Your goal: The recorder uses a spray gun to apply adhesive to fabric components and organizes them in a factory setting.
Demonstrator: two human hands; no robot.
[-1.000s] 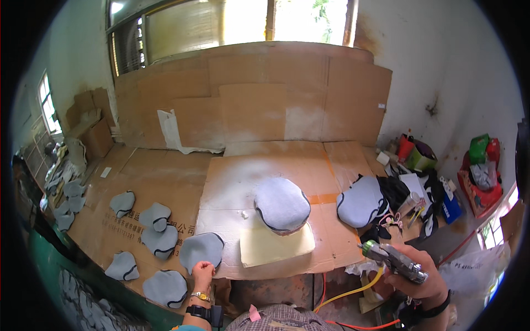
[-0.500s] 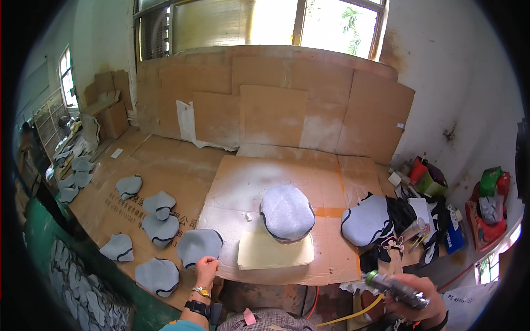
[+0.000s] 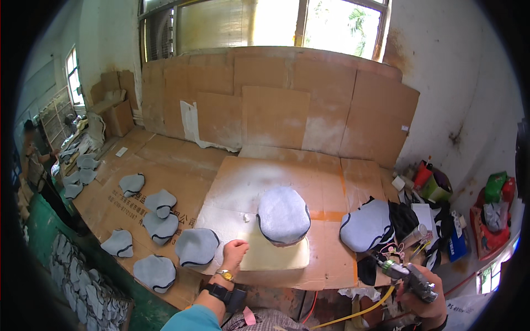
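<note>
My right hand (image 3: 429, 297) grips a metal spray gun (image 3: 407, 277) with its nozzle toward the table. At the left edge of a cream foam block (image 3: 273, 257), my left hand (image 3: 236, 255) is closed, with nothing visible in its fingers. A rounded light-grey fabric pad with black edging (image 3: 284, 215) rests on the block, tilted toward me. Just left of my left hand lies a similar grey pad (image 3: 197, 246). Several more, such as one grey pad (image 3: 154, 272), are spread over the cardboard on the left. Right of the block sits a pile of grey pads (image 3: 365, 225).
Cardboard sheets (image 3: 276, 121) stand upright behind the table. Black fabric scraps (image 3: 404, 218), a clear cup (image 3: 415, 234) and a blue box (image 3: 457, 243) crowd the right side. A yellow hose (image 3: 353, 314) hangs below the front edge. At far left, a person (image 3: 38, 165) stands beyond heaped grey pieces (image 3: 91, 284).
My left hand has left the grey pad, moving right and slightly up to the foam block. The spray gun in my right hand has risen slightly and moved right.
</note>
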